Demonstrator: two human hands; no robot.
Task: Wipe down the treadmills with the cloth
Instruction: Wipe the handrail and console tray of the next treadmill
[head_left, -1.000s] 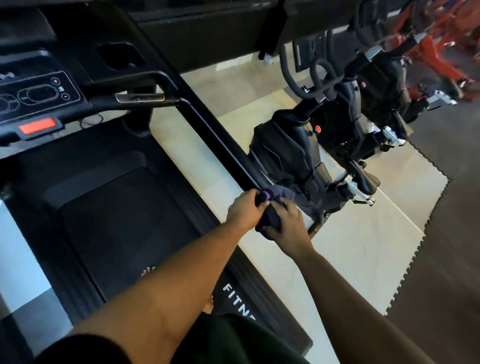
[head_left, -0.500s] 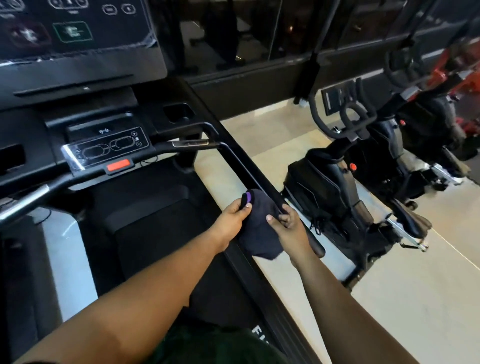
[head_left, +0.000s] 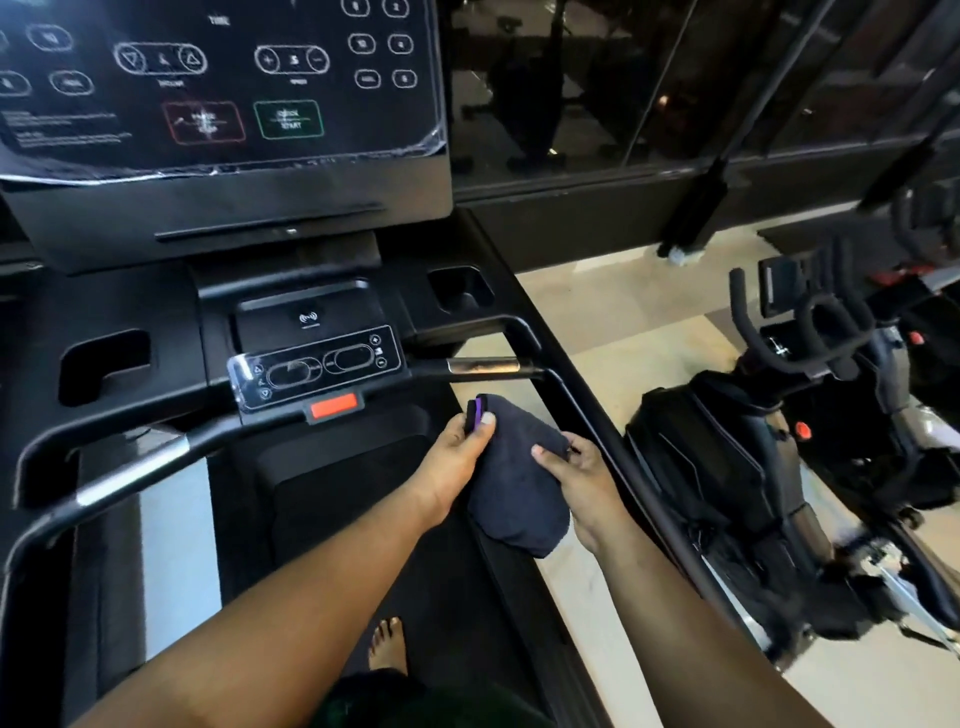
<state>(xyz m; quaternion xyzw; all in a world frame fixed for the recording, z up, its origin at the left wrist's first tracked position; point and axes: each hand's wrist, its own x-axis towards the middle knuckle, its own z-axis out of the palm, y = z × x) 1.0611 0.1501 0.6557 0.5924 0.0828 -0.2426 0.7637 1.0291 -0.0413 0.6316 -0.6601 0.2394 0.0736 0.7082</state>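
I stand on a black treadmill (head_left: 322, 499) and face its console (head_left: 223, 93). A dark cloth (head_left: 514, 488) with a purple edge hangs in the air between my two hands, just inside the right side rail (head_left: 587, 415). My left hand (head_left: 457, 447) pinches the cloth's top left corner with thumb and fingers. My right hand (head_left: 576, 467) grips its right edge. The cloth touches neither the rail nor the silver-tipped front handlebar (head_left: 483, 366).
A small control panel (head_left: 317, 366) with a red stop tab (head_left: 332, 406) sits just left of the cloth. Black exercise bikes (head_left: 753, 447) stand close on the right over pale floor tiles. My bare foot (head_left: 387, 644) rests on the belt.
My view has lifted from the belt to the console. Both hands came off the end of the right side rail and spread the bunched cloth out between them, now nearer the control panel.
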